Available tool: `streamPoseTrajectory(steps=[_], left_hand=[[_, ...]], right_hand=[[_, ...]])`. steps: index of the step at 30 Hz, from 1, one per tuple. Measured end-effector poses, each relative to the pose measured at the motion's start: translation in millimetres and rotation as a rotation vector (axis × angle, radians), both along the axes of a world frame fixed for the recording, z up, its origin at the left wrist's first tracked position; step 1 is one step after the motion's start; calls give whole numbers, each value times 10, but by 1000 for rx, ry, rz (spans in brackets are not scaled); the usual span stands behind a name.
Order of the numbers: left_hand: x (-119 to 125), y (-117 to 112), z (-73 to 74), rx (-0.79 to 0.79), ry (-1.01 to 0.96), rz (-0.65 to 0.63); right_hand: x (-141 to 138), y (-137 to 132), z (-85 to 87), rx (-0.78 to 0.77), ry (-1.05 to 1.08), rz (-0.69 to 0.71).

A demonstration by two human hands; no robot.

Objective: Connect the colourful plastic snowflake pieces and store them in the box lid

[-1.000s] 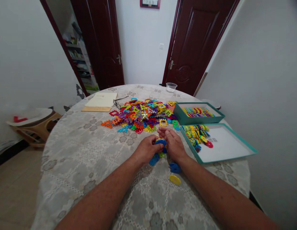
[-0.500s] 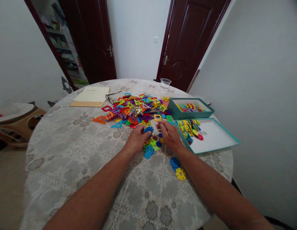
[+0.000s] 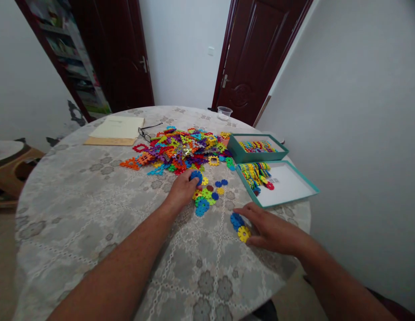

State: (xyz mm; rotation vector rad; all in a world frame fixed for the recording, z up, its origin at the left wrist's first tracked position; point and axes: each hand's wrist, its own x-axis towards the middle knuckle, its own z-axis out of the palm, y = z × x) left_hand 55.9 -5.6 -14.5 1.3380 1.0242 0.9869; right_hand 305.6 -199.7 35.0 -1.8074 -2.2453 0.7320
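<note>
Two hands are at work on the round table [image 3: 93, 214], which wears a pale lace cloth. Your left hand [image 3: 182, 189] lies just below the big heap of coloured plastic pieces [image 3: 180, 151], its fingers curled over a blue flower disc [image 3: 196, 177] and pinching it at the heap's near edge. Right beside that hand sits a small cluster of discs [image 3: 205, 198], yellow, green and blue, touching one another, with a few single blue and yellow ones scattered just past it.

Your right hand [image 3: 272, 232] rests well apart from the left, nearer to you and close to the table's right edge. Its fingers are loosely spread and flat on the cloth, the fingertips touching a yellow disc [image 3: 243, 233]; a blue disc [image 3: 236, 220] lies just beside that one, against the forefinger. Whether the hand truly grips either disc you cannot tell.

Beyond the right hand stands a shallow teal tray [image 3: 294, 191] with a row of stacked discs in its far left corner, and behind it a deeper teal box [image 3: 242, 154] holding more. Across the table lie a pair of glasses [image 3: 145, 131], a notebook [image 3: 115, 129] and a small clear cup [image 3: 224, 112].
</note>
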Motion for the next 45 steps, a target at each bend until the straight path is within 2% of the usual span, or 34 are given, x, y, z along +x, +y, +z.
streamPoseTrajectory(steps=[4,11,16,22,29,33,37,42,45], left_hand=[[19,-13,-11,-45,-53,-12],[4,14,-26,-27,-57,-10],[-31,-18,65,63,34,-33],[-58,-44,146,151,152,-63],[-46,-33,135,141,200,-83],[-42,-54,155,132,219,-85],[-49,-49,137,163,237,-109],[-55,-32,103,179,255,-94],[-42,-46,96,121,198,-111]], right_hand=[[-83,175,-125,25,21,-16],[-208,563,-78,-30,-3,-5],[-234,655,-60,-48,-23,13],[-242,674,-48,-148,-38,-23],[-268,613,-42,-50,-58,-24],[-316,664,-65,25,-121,-4],[-347,719,-108,60,-165,-48],[-333,754,-126,86,-112,-79],[-355,838,-87,137,29,-115]])
